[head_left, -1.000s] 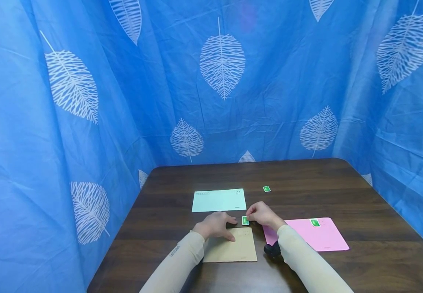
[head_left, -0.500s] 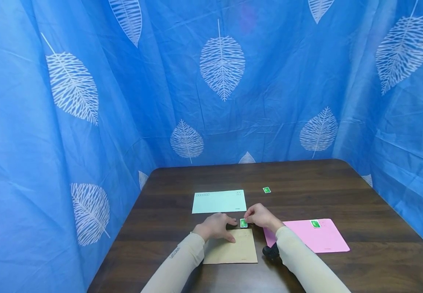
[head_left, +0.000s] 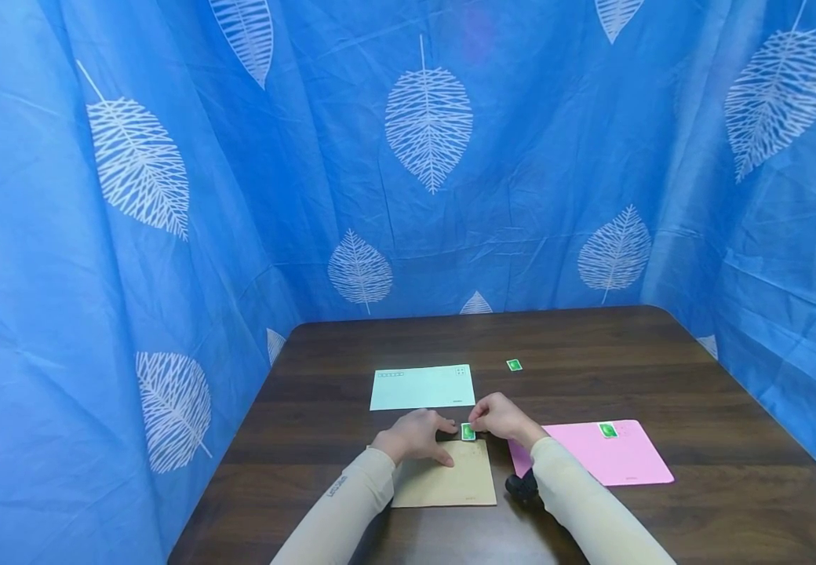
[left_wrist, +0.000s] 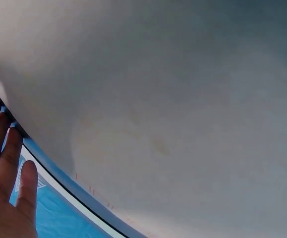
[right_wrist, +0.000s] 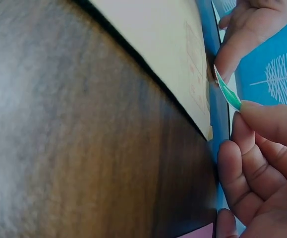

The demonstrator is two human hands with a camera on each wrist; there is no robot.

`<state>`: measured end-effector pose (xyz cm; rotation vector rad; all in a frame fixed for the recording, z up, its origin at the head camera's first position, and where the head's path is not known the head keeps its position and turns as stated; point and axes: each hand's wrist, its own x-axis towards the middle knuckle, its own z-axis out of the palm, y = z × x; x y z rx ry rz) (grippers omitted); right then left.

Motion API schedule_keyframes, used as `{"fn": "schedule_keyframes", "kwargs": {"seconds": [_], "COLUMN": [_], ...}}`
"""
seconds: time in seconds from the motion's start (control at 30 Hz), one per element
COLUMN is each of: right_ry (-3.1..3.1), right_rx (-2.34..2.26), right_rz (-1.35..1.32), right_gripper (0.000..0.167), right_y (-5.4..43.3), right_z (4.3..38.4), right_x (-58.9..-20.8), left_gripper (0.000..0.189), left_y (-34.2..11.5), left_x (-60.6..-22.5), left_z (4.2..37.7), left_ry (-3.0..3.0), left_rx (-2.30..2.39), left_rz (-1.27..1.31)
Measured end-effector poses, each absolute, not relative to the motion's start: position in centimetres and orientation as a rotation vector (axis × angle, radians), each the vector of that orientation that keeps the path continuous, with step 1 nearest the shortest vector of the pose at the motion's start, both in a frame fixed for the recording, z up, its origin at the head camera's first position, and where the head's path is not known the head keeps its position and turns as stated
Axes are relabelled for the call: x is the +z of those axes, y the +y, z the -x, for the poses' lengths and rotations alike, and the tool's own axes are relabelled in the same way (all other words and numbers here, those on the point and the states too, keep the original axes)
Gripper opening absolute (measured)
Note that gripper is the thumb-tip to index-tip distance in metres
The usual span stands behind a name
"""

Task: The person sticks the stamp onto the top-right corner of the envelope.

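A green postage stamp [head_left: 468, 431] with a white border is pinched at its edge by my right hand [head_left: 505, 417]. In the right wrist view the stamp [right_wrist: 228, 95] curves away from the thumb and finger, beside the corner of a tan envelope [right_wrist: 175, 62]. That envelope [head_left: 450, 485] lies on the table in front of me, its printed corner just below the stamp. My left hand [head_left: 415, 435] rests over its upper left part with the thumb and fingers spread. The left wrist view shows the left fingers [left_wrist: 28, 186] extended at the envelope's far edge.
A mint green envelope [head_left: 422, 387] lies beyond the hands. Another green stamp [head_left: 515, 365] lies to its right on the dark wooden table [head_left: 591, 345]. A pink envelope [head_left: 606, 459] bearing a stamp [head_left: 608, 430] is partly under the right forearm. A blue leaf-patterned curtain [head_left: 521, 196] surrounds the table.
My right hand has moved slightly left and toward me, bringing the stamp closer to the tan envelope's upper right corner. The left hand has stayed in place.
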<state>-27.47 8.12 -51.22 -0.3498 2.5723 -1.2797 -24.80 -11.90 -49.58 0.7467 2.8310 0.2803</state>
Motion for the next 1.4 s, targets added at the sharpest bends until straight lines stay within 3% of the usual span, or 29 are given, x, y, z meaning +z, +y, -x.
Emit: {"fn": "schedule_keyframes", "kwargs": {"seconds": [1.4], "right_ry": [2.574], "right_rx": [-1.238], "right_rz": [0.444], "right_gripper": [0.004], "right_y": [7.6], "right_z": [26.8], "right_x": [-51.6], "left_gripper": [0.06], "left_y": [-11.7], "left_x": [-49.3], "left_z": [24.8], "left_ry": [2.821], "left_rx": [0.234], "left_rz": [-0.739]}}
